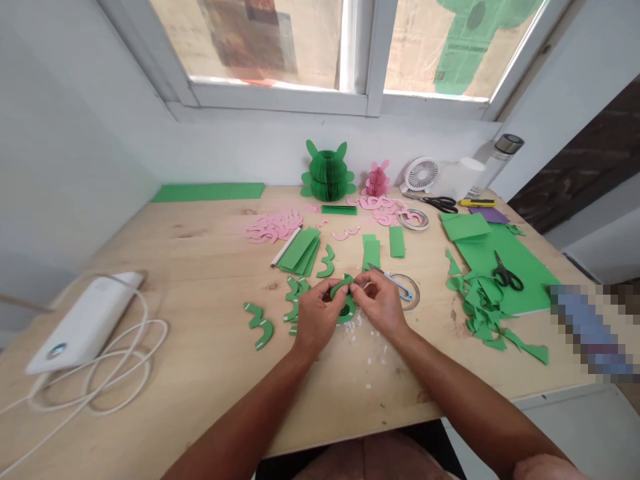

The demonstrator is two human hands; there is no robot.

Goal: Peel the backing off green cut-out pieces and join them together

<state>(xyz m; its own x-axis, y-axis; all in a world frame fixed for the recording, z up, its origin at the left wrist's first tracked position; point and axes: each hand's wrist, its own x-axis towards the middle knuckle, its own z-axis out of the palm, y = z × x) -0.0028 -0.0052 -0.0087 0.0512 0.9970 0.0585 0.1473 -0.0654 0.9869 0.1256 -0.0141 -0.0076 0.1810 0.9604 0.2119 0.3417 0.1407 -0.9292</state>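
Note:
Near the middle of the table, my left hand (319, 313) pinches a curved green paper cutout (341, 287). From the other side, my right hand (379, 301) has its thumb and finger closed on the same piece's edge. Below my fingers lies another green paper piece (349, 312), partly covered. To the left are wavy green cutouts (260, 325) with small white strips on them, and more beside my left wrist. Just past my right hand, a blue cutter (400, 287) rests across a roll of tape (413, 301). Small white scraps (369, 360) are scattered below my hands.
A green paper honeycomb figure (328, 175) and a smaller pink one (377, 180) stand at the back. Pink cutouts (275, 225) lie left of centre. On the right are green scraps (481, 303) and black scissors (507, 275). A white device (85, 323) with coiled cable sits left.

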